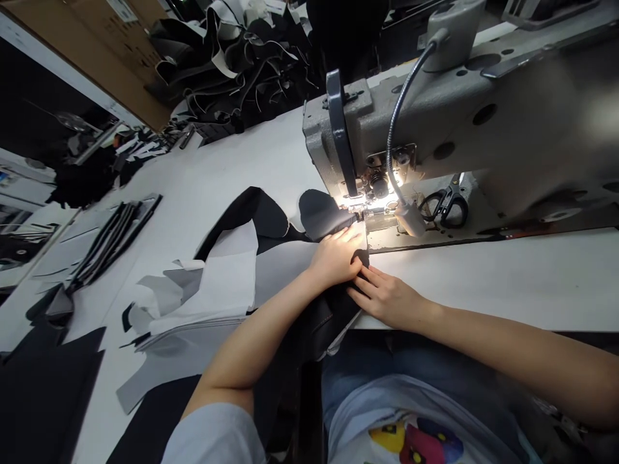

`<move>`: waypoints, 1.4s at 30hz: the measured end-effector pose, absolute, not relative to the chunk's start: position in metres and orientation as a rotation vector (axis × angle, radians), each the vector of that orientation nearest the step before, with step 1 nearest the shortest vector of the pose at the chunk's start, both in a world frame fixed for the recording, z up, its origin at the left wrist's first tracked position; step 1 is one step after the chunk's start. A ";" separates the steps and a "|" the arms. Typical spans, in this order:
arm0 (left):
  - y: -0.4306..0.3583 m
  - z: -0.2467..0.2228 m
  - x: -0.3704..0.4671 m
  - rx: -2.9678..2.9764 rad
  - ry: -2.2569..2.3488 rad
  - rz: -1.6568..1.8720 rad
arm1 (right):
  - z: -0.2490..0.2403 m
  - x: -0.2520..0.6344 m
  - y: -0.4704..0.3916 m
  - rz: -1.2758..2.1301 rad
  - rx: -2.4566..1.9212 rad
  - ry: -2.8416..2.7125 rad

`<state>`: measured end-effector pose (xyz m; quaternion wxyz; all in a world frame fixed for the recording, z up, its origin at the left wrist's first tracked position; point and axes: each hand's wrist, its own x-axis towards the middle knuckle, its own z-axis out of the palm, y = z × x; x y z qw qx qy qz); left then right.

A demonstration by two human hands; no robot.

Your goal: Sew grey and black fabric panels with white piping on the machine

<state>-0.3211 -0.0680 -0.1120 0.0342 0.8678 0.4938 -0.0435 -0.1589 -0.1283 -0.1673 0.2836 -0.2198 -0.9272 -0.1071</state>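
A layered piece of black and grey fabric [285, 261] lies on the white table, its right edge under the lit needle area of a grey sewing machine [377, 187]. My left hand [337, 256] rests on the fabric just in front of the presser foot, fingers pointing to the needle and pressing down. Close to its right, my right hand [387, 298] holds the fabric's near right edge, with fingertips on top and the thumb side out of sight. The black part of the fabric hangs over the table's front edge between my forearms.
Black-handled scissors [447, 203] lie on the machine bed beneath the arm. A lamp on a bendable metal neck [411, 219] hangs by the needle. Dark fabric stacks [113, 241] are at the left, and a large pile of pieces [242, 71] stands behind.
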 end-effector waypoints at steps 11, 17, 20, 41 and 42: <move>-0.057 -0.125 -0.311 2.675 1.516 0.011 | -0.169 -0.158 -0.119 -0.132 -0.668 -2.491; -0.047 -0.079 -0.346 2.643 1.662 -0.390 | -0.166 -0.152 -0.104 0.240 -0.692 -2.622; -0.058 -0.053 -0.361 2.676 1.919 -0.517 | -0.165 -0.152 -0.104 0.212 -0.648 -2.677; -0.082 -0.110 -0.296 2.480 1.659 -0.393 | -0.168 -0.157 -0.129 -0.236 -0.610 -2.541; -0.077 -0.112 -0.295 2.484 1.670 -0.369 | -0.168 -0.157 -0.127 -0.216 -0.627 -2.558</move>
